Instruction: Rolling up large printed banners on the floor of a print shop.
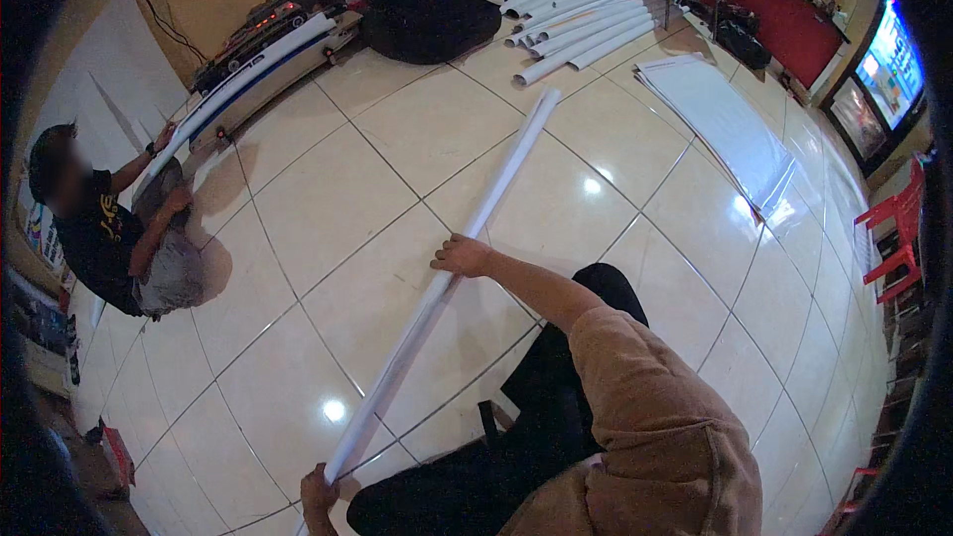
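A long, thin white roll of sheet material (402, 346) runs diagonally across the tiled floor before me. My right hand (461, 257) is closed around it near its middle, the arm stretched out. Toward the bottom left, my left hand (319, 495) grips the roll's near end, and the frame's edge partly cuts off that wrist. The far end (549, 93) of the roll points toward the back of the room. Whether the sheet is paper or vinyl I cannot tell. My dark-trousered legs (476, 469) are folded beside the roll.
Several white rolls (588, 30) lie at the back. Flat sheets (707, 119) rest to the right, with clear plastic beside them. A seated person (104, 231) at the left holds another white roll (246, 82) by a long machine (283, 74). Red plastic chairs (897, 238) stand far right.
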### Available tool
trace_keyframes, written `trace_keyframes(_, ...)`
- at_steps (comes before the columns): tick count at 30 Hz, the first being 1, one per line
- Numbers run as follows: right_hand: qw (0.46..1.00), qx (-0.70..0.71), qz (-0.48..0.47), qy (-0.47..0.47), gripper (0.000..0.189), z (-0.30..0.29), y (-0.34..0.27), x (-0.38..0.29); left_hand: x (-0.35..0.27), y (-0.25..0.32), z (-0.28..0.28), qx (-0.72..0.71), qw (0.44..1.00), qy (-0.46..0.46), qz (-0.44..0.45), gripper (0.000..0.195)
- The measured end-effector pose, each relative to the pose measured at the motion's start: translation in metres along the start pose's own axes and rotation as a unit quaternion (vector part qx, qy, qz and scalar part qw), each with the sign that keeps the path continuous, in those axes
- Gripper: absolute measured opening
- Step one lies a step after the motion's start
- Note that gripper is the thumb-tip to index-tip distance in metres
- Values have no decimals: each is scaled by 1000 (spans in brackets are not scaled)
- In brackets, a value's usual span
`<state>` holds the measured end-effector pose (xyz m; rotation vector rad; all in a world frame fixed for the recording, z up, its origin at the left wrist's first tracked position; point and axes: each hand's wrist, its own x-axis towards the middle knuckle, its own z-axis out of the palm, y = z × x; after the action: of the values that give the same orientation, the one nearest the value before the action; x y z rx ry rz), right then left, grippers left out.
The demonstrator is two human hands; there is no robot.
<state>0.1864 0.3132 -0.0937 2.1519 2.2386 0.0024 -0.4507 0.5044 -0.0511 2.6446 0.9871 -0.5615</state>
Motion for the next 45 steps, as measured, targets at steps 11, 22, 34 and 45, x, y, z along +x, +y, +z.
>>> trace_keyframes(11, 999, -10, -28, -28, 40, -9, 93, 0, 17, 25, 0, -17, 999, 16, -35, 37)
trace_keyframes(22, 968, -211, 132, 20, 47, -132, 350, 24, 251, 156, -112, -44, 992, 113, -15, 46)
trace_keyframes(34, 880, 149, 449, 54, 49, 37, 184, -13, 588, 329, -257, 59, 977, 147, 143, 42)
trace_keyframes(45, 844, 221, 482, 78, 51, 11, 176, -17, 787, 396, -316, 43, 953, 183, 238, 53)
